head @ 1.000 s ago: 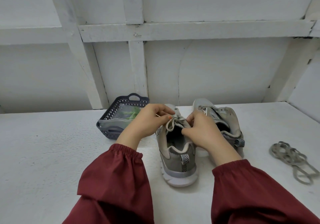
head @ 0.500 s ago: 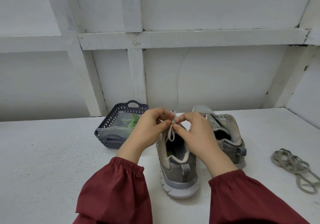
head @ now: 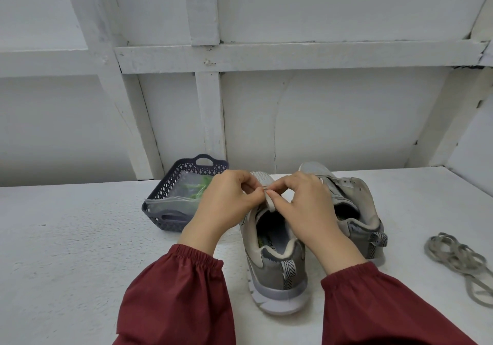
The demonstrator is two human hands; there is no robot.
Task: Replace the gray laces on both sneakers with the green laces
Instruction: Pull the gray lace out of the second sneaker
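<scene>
Two grey sneakers stand side by side on the white table, heels toward me. Over the left sneaker (head: 276, 267) my left hand (head: 226, 203) and my right hand (head: 306, 206) meet, both pinching its gray lace (head: 270, 202) above the tongue. The right sneaker (head: 354, 211) has no lace in it and is partly hidden behind my right wrist. A loose gray lace (head: 458, 254) lies coiled on the table at the far right. Green laces (head: 198, 188) sit in a clear bag inside the dark basket (head: 170, 198) at the left.
The white table (head: 66, 251) ends at a white panelled wall (head: 320, 117) just behind the shoes. Dark red sleeves cover both forearms at the bottom of the view.
Both hands have risen from the shoe's collar and come together over the tongue, pulling the gray lace up between their fingertips. The camera has tilted up a little.
</scene>
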